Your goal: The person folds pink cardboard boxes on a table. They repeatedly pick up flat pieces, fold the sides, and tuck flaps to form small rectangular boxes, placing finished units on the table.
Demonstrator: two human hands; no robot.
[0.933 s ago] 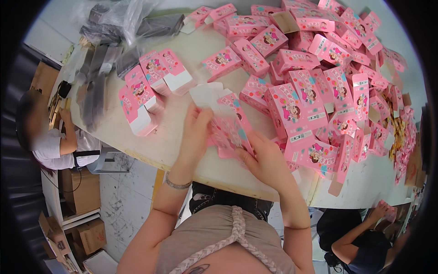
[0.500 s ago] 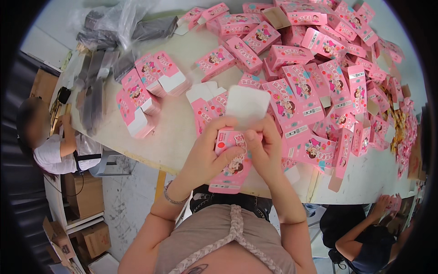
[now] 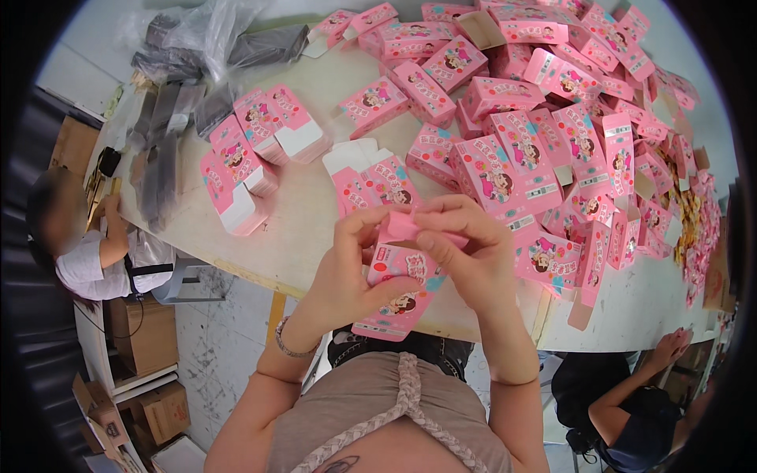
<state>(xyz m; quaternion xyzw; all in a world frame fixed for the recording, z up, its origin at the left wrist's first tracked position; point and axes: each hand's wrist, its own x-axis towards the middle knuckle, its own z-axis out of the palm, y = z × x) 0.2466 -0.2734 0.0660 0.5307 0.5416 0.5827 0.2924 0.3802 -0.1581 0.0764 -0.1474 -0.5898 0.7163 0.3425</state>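
A small pink cardboard box (image 3: 392,319) with a printed cartoon figure tilts over the table's near edge, in front of my body. My left hand (image 3: 341,272) grips it from the left side, thumb across its front panel. At the box's upper end my right hand (image 3: 481,248) has its fingers bent over a pink end flap, thumb against the front. The flap is folded over toward the top opening; the inside is hidden. Just beyond my hands lie flat, unfolded pink cartons (image 3: 367,169) with white flaps.
A big heap of formed pink boxes (image 3: 493,169) covers the right and far table (image 3: 303,221). Stacks of flat cartons (image 3: 264,138) stand at left, with dark plastic-wrapped bundles (image 3: 162,173) behind. One person (image 3: 98,252) sits at far left, another (image 3: 639,410) at lower right.
The white inner flap that stood up is now folded down, with pink showing at the box's top. My right hand has moved up over that end. The box tilts more.
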